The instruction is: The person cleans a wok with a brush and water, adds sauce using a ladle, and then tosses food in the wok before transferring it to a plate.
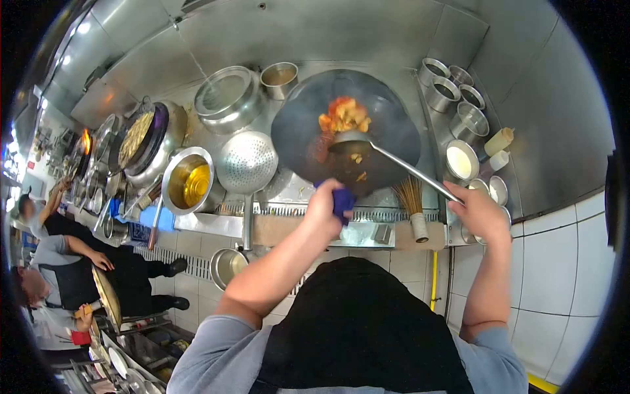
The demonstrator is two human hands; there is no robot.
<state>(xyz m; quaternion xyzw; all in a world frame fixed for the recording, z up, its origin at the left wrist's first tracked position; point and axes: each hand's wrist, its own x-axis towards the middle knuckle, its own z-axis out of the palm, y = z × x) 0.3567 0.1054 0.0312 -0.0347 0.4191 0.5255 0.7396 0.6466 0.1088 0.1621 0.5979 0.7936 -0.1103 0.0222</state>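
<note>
A large dark wok (387, 111) sits on the stove in front of me, with red and yellow food (346, 115) in it. My left hand (326, 209) is closed on a purple cloth (342, 202) at the wok's near edge; the cloth hides what lies beneath it. My right hand (481, 211) grips the long handle of a metal ladle (413, 169), whose bowl rests inside the wok just below the food. Beside the ladle handle, a bamboo brush (413, 203) lies near the wok's right front edge.
Left of the wok are a perforated strainer (247, 162), a pot of yellow oil (195, 184) and a lidded pot (226, 98). Seasoning containers (462, 161) and squeeze bottles (500, 141) line the right side. Other people (62, 262) stand at far left.
</note>
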